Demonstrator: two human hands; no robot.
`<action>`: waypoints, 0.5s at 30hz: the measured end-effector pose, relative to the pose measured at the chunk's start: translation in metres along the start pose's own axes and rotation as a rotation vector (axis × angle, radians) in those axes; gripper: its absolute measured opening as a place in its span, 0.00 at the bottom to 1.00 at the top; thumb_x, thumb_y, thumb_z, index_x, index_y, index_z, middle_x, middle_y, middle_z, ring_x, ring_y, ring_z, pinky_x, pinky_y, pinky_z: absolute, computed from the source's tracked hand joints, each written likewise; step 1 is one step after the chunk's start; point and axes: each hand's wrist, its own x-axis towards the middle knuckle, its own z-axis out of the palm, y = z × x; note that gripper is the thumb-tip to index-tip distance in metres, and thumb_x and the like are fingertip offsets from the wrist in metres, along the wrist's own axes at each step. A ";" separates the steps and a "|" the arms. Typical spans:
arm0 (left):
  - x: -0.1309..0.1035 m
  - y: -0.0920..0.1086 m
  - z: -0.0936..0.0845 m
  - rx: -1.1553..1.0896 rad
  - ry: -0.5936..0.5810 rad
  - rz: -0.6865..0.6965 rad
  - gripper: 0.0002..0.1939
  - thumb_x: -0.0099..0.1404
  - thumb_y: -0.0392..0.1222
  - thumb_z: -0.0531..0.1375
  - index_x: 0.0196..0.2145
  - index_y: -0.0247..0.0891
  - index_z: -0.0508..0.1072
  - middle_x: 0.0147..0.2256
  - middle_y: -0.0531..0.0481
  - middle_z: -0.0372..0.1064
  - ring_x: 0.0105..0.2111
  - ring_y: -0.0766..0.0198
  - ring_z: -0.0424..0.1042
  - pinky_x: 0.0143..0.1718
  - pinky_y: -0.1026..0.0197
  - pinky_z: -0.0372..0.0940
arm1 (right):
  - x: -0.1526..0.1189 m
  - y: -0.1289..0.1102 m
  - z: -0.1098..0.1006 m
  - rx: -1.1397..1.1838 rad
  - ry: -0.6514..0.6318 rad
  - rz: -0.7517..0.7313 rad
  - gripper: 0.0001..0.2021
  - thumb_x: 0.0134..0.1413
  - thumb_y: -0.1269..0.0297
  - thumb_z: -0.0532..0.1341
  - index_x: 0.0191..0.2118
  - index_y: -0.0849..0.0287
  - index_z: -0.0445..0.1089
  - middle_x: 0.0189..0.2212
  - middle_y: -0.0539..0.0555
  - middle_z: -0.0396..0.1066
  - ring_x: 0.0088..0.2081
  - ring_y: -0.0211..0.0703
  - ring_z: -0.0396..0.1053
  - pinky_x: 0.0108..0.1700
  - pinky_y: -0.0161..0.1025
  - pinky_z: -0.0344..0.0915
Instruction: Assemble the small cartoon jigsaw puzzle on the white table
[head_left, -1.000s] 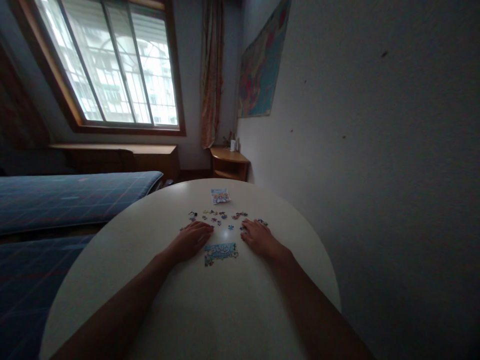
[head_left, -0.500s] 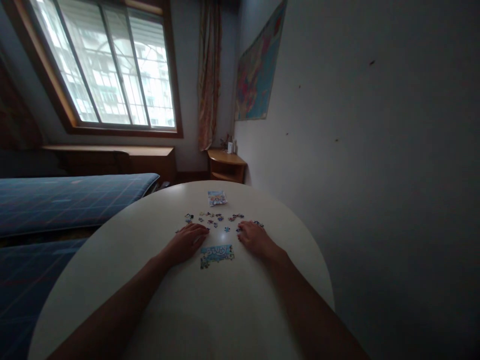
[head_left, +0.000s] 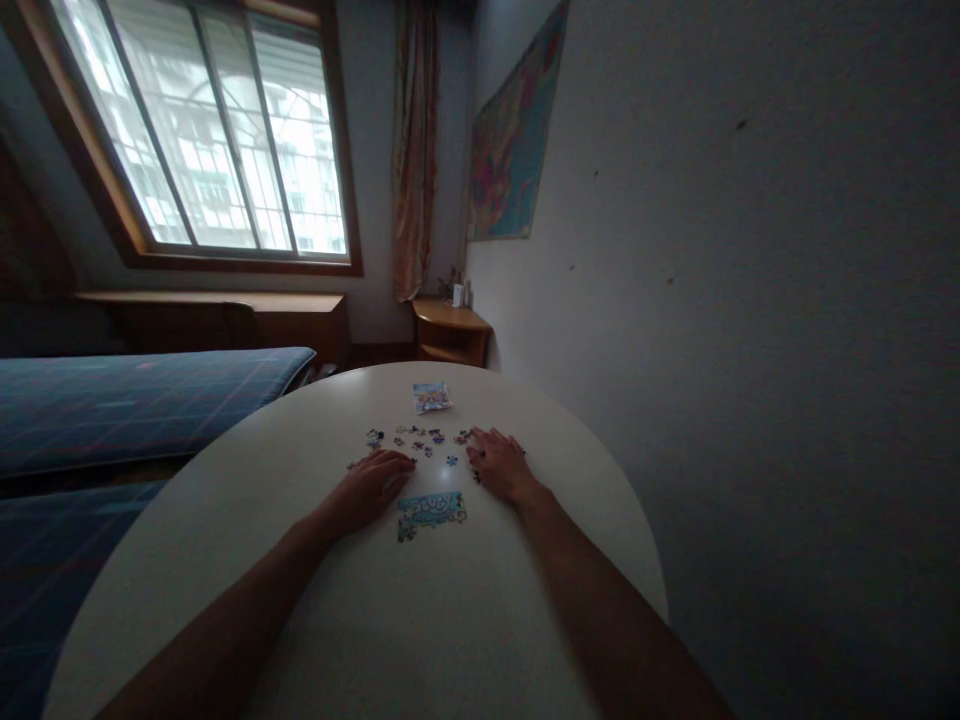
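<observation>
My left hand [head_left: 370, 484] lies flat on the white round table [head_left: 450, 620], its fingers stretched out over the near edge of the loose pieces. Spread fingers of my right hand [head_left: 501, 465] rest on several jigsaw pieces at the right of the scatter, partly hiding them. Between and beyond my hands lie several loose jigsaw pieces [head_left: 437, 437], apart from one another. A single blue piece [head_left: 451, 461] sits between my hands. Nearer to me is a joined section of puzzle [head_left: 432, 510], mostly light blue with lettering and an uneven lower edge.
A small picture packet [head_left: 431, 397] lies toward the table's far side. A blue plaid mattress [head_left: 150, 405] stands at the left, and a wall [head_left: 750, 400] rises at the right. Behind the table is a wooden corner shelf [head_left: 452, 316].
My right hand has shifted slightly forward, over pieces that showed before, and its fingers are more spread. A piece now shows beneath its near side. My left hand stays nearly still.
</observation>
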 end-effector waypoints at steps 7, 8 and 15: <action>0.000 0.001 -0.002 -0.016 0.020 0.014 0.16 0.71 0.45 0.49 0.46 0.40 0.74 0.47 0.44 0.73 0.48 0.56 0.70 0.54 0.50 0.64 | -0.005 0.003 -0.007 -0.047 0.067 -0.037 0.27 0.64 0.52 0.50 0.64 0.60 0.59 0.62 0.60 0.62 0.64 0.50 0.54 0.64 0.45 0.45; 0.000 0.000 -0.002 -0.015 0.017 0.011 0.16 0.71 0.45 0.49 0.46 0.40 0.74 0.48 0.44 0.73 0.48 0.56 0.70 0.54 0.50 0.64 | -0.005 0.002 -0.008 -0.065 0.086 -0.041 0.26 0.64 0.53 0.51 0.62 0.60 0.62 0.60 0.60 0.65 0.62 0.50 0.57 0.63 0.44 0.47; 0.001 -0.004 0.003 -0.010 -0.003 0.017 0.16 0.71 0.45 0.50 0.46 0.40 0.74 0.49 0.45 0.72 0.50 0.56 0.70 0.56 0.50 0.62 | -0.003 -0.008 -0.004 -0.089 0.104 -0.088 0.25 0.66 0.52 0.47 0.61 0.56 0.64 0.61 0.58 0.63 0.62 0.48 0.56 0.64 0.46 0.45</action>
